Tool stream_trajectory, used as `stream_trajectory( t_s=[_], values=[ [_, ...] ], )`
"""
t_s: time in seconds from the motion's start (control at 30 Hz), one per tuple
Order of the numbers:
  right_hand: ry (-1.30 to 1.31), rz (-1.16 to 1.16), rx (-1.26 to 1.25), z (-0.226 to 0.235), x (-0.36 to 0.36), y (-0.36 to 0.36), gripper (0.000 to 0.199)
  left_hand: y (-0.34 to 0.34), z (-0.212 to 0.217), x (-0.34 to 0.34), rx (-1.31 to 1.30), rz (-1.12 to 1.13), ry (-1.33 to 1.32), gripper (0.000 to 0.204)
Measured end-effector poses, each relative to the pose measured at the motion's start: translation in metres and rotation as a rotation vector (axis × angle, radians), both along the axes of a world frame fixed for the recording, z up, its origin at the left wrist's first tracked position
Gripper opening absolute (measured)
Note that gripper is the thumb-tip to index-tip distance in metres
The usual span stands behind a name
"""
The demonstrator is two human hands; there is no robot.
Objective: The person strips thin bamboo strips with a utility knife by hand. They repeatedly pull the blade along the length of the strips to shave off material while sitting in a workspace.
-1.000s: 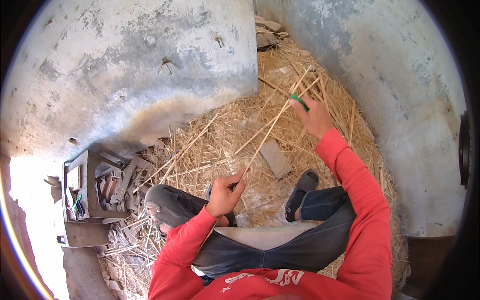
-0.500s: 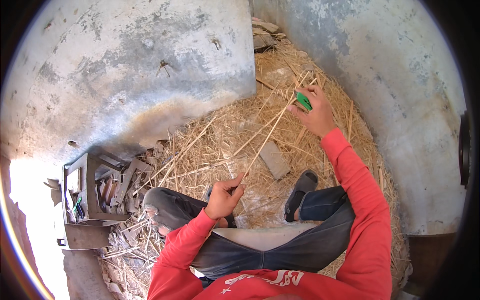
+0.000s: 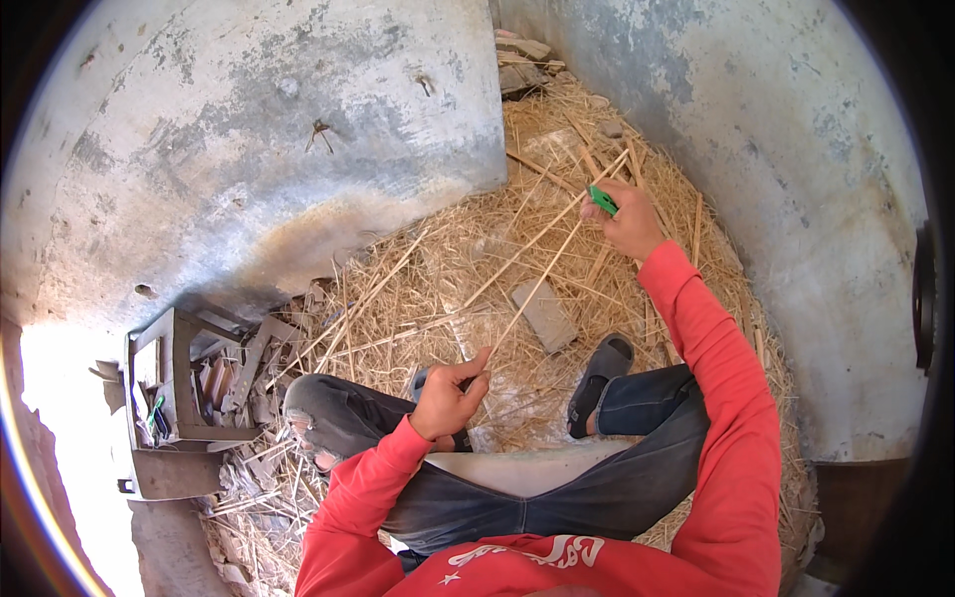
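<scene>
My left hand (image 3: 447, 400), above my left knee, is closed on the near end of a thin pale wooden strip (image 3: 538, 290). The strip slants away up to the right. My right hand (image 3: 631, 221), arm stretched forward, is closed round a green utility knife (image 3: 604, 199). The knife lies against the strip towards its far end; its blade cannot be made out. Beyond the knife a short length of the strip sticks out. My fingers hide part of the knife's body.
Straw-like shavings and loose strips (image 3: 388, 289) cover the floor. A flat brick (image 3: 545, 315) lies ahead of my feet. A wooden frame box (image 3: 174, 378) with scraps stands at the left. Weathered walls (image 3: 298, 109) rise at the left and right.
The right hand with the green knife has shifted slightly down and turned a little along the strip. My left hand and its end of the strip have hardly moved.
</scene>
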State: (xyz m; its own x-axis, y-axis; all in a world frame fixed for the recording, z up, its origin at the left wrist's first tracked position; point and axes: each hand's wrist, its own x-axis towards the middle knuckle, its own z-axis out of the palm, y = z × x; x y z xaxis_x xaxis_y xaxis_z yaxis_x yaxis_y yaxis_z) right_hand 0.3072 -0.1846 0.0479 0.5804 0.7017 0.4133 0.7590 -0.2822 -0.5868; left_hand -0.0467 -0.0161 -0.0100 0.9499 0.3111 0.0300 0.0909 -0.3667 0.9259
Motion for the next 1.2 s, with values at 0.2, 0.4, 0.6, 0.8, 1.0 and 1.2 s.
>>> stream_trajectory(
  t_s=[0.2,0.4,0.6,0.8,1.0,1.2],
  values=[
    [0.254,-0.027,0.238,-0.019,0.017,0.0,0.021,0.0,0.003,0.001,0.018,-0.026,0.021,0.039],
    [0.672,-0.031,0.413,-0.005,0.023,-0.003,0.011,-0.001,0.006,0.001,0.011,-0.014,-0.007,0.038],
    [1.179,0.096,0.91,0.012,0.032,-0.009,0.004,0.0,0.008,0.0,-0.064,-0.028,0.039,0.04],
    [1.271,0.1,1.324,0.031,0.062,-0.032,0.012,-0.002,0.016,0.0,-0.065,-0.041,0.041,0.038],
    [0.65,-0.506,0.992,0.039,0.112,-0.105,0.015,0.007,0.004,-0.002,-0.179,-0.042,0.044,0.038],
    [0.128,-0.605,0.327,0.051,0.047,-0.059,0.038,0.006,0.015,0.0,-0.394,-0.092,0.008,0.038]
  ],
)
